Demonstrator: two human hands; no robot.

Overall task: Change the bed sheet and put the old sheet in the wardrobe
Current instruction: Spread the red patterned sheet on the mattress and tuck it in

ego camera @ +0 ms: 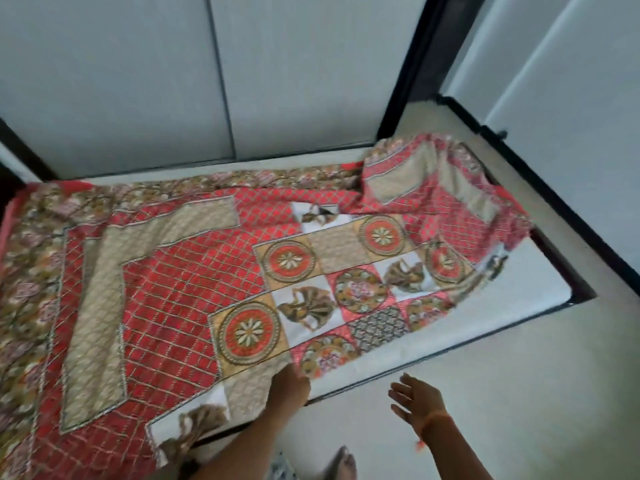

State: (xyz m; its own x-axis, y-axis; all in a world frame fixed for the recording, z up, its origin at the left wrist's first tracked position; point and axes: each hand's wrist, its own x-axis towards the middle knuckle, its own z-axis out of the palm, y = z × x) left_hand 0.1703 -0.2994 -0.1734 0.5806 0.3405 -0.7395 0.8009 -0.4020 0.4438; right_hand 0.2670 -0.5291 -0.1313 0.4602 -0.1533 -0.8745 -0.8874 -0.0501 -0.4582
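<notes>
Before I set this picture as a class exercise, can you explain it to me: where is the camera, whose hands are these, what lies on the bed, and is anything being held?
There is one picture, from a wide-angle camera worn on a person's head, looking forward and down. No machine is involved, only two bare hands. A red patterned bed sheet lies across a white mattress in a dark bed frame. It is bunched at the far right corner, and the mattress shows bare on the near right. The left hand is at the sheet's near edge, its fingers hidden under the cloth, seemingly gripping it. The right hand hovers open above the floor, holding nothing.
</notes>
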